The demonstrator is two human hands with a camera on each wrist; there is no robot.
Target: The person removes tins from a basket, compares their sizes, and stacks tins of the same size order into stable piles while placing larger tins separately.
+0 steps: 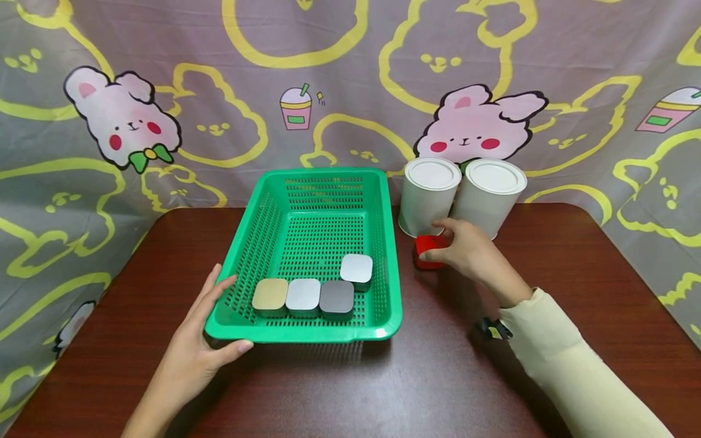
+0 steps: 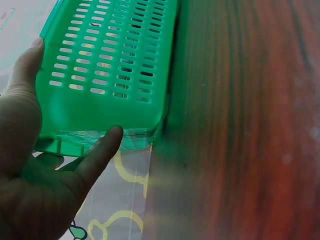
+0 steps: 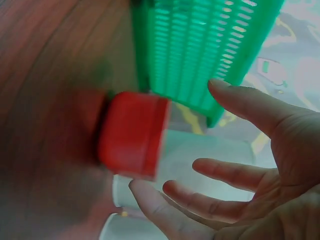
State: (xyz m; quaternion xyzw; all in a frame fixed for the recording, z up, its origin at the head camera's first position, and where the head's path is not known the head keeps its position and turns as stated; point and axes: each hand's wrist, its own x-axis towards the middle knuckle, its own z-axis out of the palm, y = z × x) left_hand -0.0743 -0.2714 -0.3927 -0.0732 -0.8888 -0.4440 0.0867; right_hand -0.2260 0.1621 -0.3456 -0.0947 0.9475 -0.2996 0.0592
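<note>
A green plastic basket [image 1: 306, 333] with slotted walls stands on the table. My left hand [image 1: 191, 340] holds its near left corner, thumb at the front rim and fingers at the left rim. Inside sit a gold-lidded tin [image 1: 270, 294], a silver-lidded tin [image 1: 303, 294] and a dark grey-lidded tin [image 1: 336, 296] in a row. Another silver-lidded tin [image 1: 356, 268] is behind them on the right. Right of the basket, a small red tin [image 3: 132, 135] rests on the table. Around it my right hand [image 1: 465, 250] spreads its fingers; in the right wrist view, thumb and fingers stand apart from it.
Two white cylindrical cans, a left can [image 1: 427, 198] and a right can [image 1: 484, 198], stand behind the red tin. A patterned curtain [image 1: 350, 79] hangs at the back of the brown wooden table [image 1: 438, 377]. A small black object [image 1: 495, 329] shows beside the right sleeve.
</note>
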